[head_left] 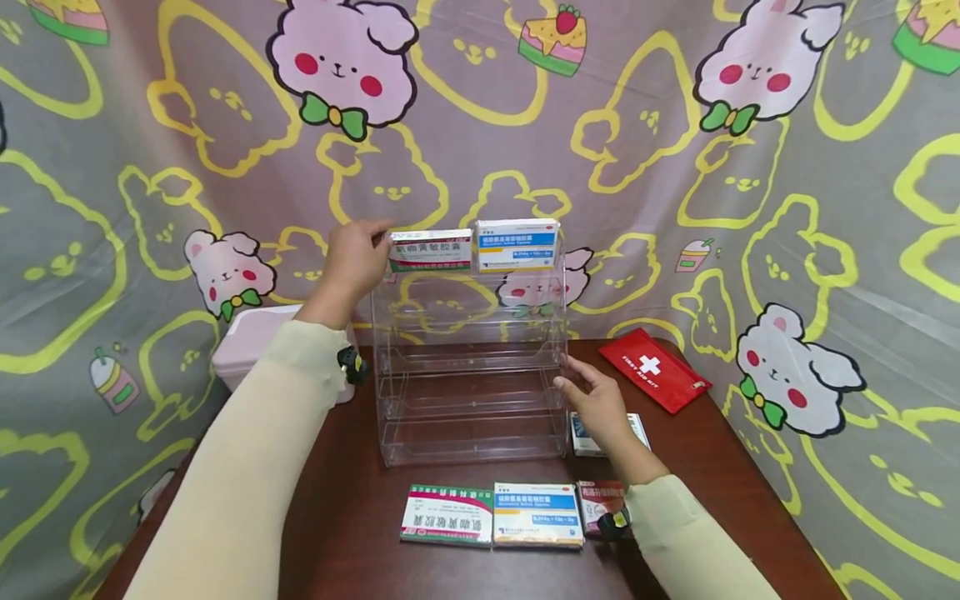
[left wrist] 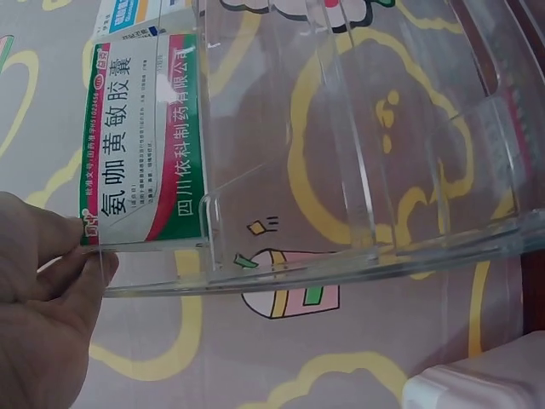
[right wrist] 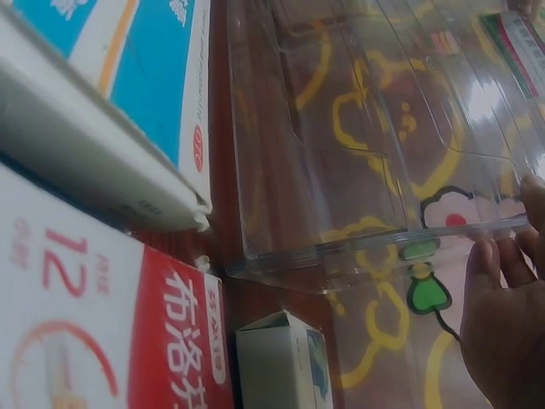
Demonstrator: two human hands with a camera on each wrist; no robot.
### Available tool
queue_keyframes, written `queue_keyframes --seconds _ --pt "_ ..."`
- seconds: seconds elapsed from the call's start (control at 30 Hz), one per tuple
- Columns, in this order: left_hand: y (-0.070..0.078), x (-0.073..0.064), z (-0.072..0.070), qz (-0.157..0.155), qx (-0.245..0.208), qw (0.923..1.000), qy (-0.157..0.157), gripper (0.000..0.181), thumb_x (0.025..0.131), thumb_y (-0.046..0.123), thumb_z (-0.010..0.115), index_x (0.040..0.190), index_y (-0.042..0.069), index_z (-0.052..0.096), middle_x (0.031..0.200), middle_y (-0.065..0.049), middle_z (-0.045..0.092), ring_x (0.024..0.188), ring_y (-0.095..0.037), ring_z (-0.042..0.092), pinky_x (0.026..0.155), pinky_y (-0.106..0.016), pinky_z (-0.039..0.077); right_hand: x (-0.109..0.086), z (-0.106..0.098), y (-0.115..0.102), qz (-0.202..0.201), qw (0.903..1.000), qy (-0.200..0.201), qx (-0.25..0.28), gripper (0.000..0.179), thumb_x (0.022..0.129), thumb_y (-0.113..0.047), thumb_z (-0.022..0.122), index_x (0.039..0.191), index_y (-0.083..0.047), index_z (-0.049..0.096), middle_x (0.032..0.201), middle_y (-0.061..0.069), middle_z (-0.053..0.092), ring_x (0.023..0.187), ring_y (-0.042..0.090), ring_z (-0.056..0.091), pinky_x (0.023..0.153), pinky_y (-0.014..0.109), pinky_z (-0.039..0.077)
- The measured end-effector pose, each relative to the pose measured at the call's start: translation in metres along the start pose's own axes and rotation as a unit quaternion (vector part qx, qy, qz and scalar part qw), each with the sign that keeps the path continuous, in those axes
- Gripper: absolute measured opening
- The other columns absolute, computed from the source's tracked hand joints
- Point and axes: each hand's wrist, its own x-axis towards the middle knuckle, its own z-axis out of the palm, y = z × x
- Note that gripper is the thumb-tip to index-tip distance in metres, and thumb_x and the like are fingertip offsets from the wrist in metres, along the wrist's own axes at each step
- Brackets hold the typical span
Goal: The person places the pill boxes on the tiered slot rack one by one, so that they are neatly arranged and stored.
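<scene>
A clear plastic tiered rack (head_left: pixel 472 450) stands upright on the table. Its top tier bears a green, white and red medicine box (head_left: pixel 431 252) on the left and a blue and white medicine box (head_left: pixel 517 247) on the right. My left hand (head_left: pixel 358 258) pinches the upper left corner of the green-and-red box; in the left wrist view its fingertips (left wrist: pixel 102 266) meet at that corner, beside the rack's side wall. Lower down, my right hand (head_left: pixel 600 404) holds the rack's right side edge, with part of the fingers cut off in the right wrist view. The lower tiers hold no boxes.
In front of the rack lie a green-and-red box (head_left: pixel 447 515), a blue and white box (head_left: pixel 537 517) and a red box (head_left: pixel 596 500) partly behind my right wrist. A small white box (head_left: pixel 588 437), a red first aid pouch (head_left: pixel 655 371) and a pale lidded container (head_left: pixel 247 343) flank the rack.
</scene>
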Motion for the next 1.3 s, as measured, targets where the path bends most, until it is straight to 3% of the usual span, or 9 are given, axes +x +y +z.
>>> queue_keyframes --seconds 0.2,0.33,0.5,0.57,0.67,0.77,0.97,1.03,1.3 --pt "0.0 -0.004 0.001 0.008 -0.005 0.9998 0.02 0.038 0.112 0.011 0.056 0.147 0.0 0.067 0.143 -0.025 0.07 0.126 -0.039 0.07 0.103 -0.052 0.059 0.001 0.002 -0.002 -0.002 1.0 -0.001 0.001 0.055 0.102 -0.017 0.08 0.154 -0.014 0.064 0.146 0.016 0.071 0.115 0.013 0.069 0.08 0.015 0.062" --pt "-0.002 -0.007 0.003 0.001 -0.022 0.9994 0.026 0.039 0.112 0.011 0.057 0.148 0.001 0.066 0.145 -0.024 0.069 0.13 -0.038 0.068 0.106 -0.051 0.059 0.001 0.002 -0.002 -0.003 1.0 -0.001 -0.003 0.054 0.102 -0.017 0.079 0.154 -0.015 0.064 0.146 0.016 0.071 0.123 0.024 0.068 0.082 0.013 0.061" --pt "-0.011 -0.013 0.008 0.006 -0.092 0.9936 0.065 0.041 0.11 0.013 0.062 0.15 0.002 0.065 0.151 -0.022 0.065 0.14 -0.036 0.064 0.117 -0.045 0.056 0.001 0.003 -0.001 0.005 0.9999 -0.001 -0.01 0.055 0.102 -0.018 0.08 0.155 -0.016 0.064 0.143 0.017 0.072 0.119 0.026 0.069 0.078 0.015 0.062" --pt "-0.017 -0.019 0.011 0.015 -0.146 0.984 0.1 0.042 0.107 0.012 0.067 0.148 0.001 0.066 0.152 -0.021 0.065 0.142 -0.037 0.063 0.12 -0.04 0.054 0.002 0.003 -0.001 0.007 0.9999 -0.002 -0.014 0.055 0.102 -0.019 0.08 0.155 -0.016 0.064 0.142 0.018 0.072 0.118 0.027 0.069 0.078 0.015 0.062" --pt "-0.031 -0.03 0.017 0.026 -0.236 0.958 0.161 0.043 0.101 0.008 0.076 0.141 -0.004 0.069 0.146 -0.024 0.067 0.139 -0.041 0.065 0.12 -0.034 0.054 0.002 0.003 -0.001 0.007 0.9999 -0.002 -0.015 0.055 0.102 -0.018 0.08 0.155 -0.016 0.064 0.142 0.018 0.072 0.119 0.027 0.069 0.078 0.015 0.062" --pt "-0.047 -0.048 0.024 0.014 -0.309 0.9335 0.182 0.044 0.098 0.005 0.08 0.139 -0.008 0.069 0.142 -0.028 0.069 0.136 -0.042 0.066 0.118 -0.032 0.055 0.001 0.003 -0.003 0.004 0.9998 0.002 -0.02 0.055 0.102 -0.018 0.08 0.154 -0.015 0.064 0.14 0.018 0.073 0.119 0.025 0.068 0.078 0.014 0.061" --pt "-0.08 -0.096 0.048 -0.046 -0.396 0.9086 0.123 0.048 0.1 -0.001 0.075 0.146 -0.009 0.062 0.15 -0.031 0.063 0.14 -0.029 0.065 0.115 -0.023 0.054 0.001 0.001 -0.004 -0.003 0.9999 0.006 -0.015 0.055 0.101 -0.018 0.08 0.153 -0.013 0.065 0.138 0.021 0.073 0.108 0.01 0.069 0.077 0.014 0.061" --pt "-0.09 -0.113 0.058 -0.062 -0.407 0.9055 0.102 0.051 0.101 -0.003 0.073 0.15 -0.009 0.059 0.153 -0.03 0.06 0.142 -0.028 0.064 0.114 -0.019 0.054 0.001 0.0 -0.003 -0.005 0.9999 0.004 -0.014 0.055 0.102 -0.018 0.08 0.154 -0.013 0.064 0.138 0.022 0.073 0.105 0.005 0.068 0.077 0.013 0.061" --pt "-0.121 -0.155 0.091 -0.104 -0.455 0.8831 0.051 0.059 0.1 -0.01 0.072 0.155 -0.01 0.052 0.161 -0.03 0.052 0.153 -0.04 0.05 0.114 -0.02 0.053 0.0 0.001 -0.004 0.004 1.0 -0.003 -0.004 0.056 0.103 -0.02 0.079 0.156 -0.013 0.062 0.143 0.022 0.071 0.102 0.001 0.069 0.077 0.017 0.064"
